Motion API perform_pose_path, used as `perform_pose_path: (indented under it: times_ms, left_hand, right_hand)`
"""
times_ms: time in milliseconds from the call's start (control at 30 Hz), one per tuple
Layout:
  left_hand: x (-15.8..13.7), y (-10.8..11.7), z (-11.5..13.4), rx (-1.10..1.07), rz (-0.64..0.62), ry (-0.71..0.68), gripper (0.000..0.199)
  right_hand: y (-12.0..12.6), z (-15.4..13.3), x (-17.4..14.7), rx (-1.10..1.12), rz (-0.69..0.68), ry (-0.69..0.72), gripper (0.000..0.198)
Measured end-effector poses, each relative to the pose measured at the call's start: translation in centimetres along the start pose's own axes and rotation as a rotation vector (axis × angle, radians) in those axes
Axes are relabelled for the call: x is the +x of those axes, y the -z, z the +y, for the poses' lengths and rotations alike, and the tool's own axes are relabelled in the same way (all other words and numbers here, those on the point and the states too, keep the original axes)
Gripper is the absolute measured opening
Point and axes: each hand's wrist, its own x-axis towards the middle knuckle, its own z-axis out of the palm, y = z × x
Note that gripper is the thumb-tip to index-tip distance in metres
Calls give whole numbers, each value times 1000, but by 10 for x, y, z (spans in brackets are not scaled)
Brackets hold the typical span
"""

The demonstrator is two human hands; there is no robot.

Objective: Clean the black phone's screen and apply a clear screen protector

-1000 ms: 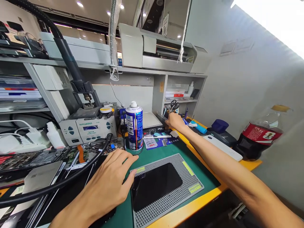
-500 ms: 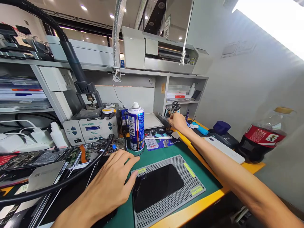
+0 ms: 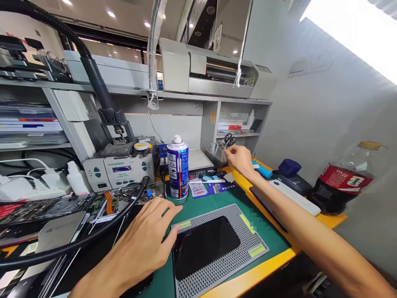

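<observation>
A black phone (image 3: 206, 247) lies on a grey perforated mat (image 3: 229, 213), its dark glossy face up. My left hand (image 3: 153, 231) hovers or rests by the mat's left edge, fingers spread and empty, the thumb close to the phone's upper left corner. Farther back, my right hand (image 3: 240, 159) pinches the edge of a thin clear sheet with a dark rim (image 3: 218, 151), tilted near upright. Behind that hand stand black-handled scissors (image 3: 230, 140). A blue spray can (image 3: 178, 167) stands beyond the mat.
A soldering or hot-air station (image 3: 120, 169) sits back left, its black hose (image 3: 102, 231) crossing the left side over circuit boards (image 3: 102, 205). On the right are a white phone (image 3: 294, 196) and a cola bottle (image 3: 344, 178). A printer-like machine (image 3: 214, 74) tops the shelf.
My right hand has moved slightly right and up, raising the clear sheet into fuller view. My left hand and the black phone stay where they were.
</observation>
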Motion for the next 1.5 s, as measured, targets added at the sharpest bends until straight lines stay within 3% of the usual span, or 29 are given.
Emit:
perform_pose_path:
  times_ms: [167, 367, 467, 600, 700, 800, 900, 967, 1100, 1167, 1233, 1333, 1500]
  left_hand:
    - [1, 1, -2, -47, 20, 24, 35]
    - [6, 8, 6, -286, 16, 152, 31]
    - [10, 13, 17, -512, -26, 293, 31]
    - [16, 19, 38, -1050, -51, 429, 41]
    - [14, 22, 53, -1359, 96, 551, 40]
    - [3, 30, 55, -1426, 254, 673, 27]
    - [-13, 45, 40, -1378, 433, 736, 25]
    - [-21, 58, 25, -1333, 532, 746, 24]
    - [-20, 75, -1, -1271, 578, 742, 26]
    - [-12, 76, -8, -1246, 580, 739, 26]
    - [-2, 73, -14, -1223, 597, 739, 26]
    - [9, 64, -21, -1200, 662, 739, 27]
    - [13, 52, -30, -1199, 750, 759, 28]
  right_hand:
    - [42, -4, -28, 264, 11, -72, 29]
    - [76, -5, -85, 705, -200, -211, 42]
    - [75, -12, -115, 890, -343, -273, 44]
    - [60, -35, -150, 1080, -524, -328, 42]
    - [46, -53, -172, 1172, -608, -346, 39]
    - [39, -65, -183, 1201, -745, -338, 39]
    - [37, -70, -172, 997, -839, -138, 39]
    - [33, -73, -150, 815, -736, -17, 40]
    - [10, -85, -95, 654, -549, 26, 55]
    - [-5, -95, -74, 591, -527, 66, 63]
    - [-20, -106, -63, 544, -535, 121, 47]
    - [-38, -117, -59, 480, -545, 185, 29]
    - [-52, -121, -62, 395, -488, 203, 30]
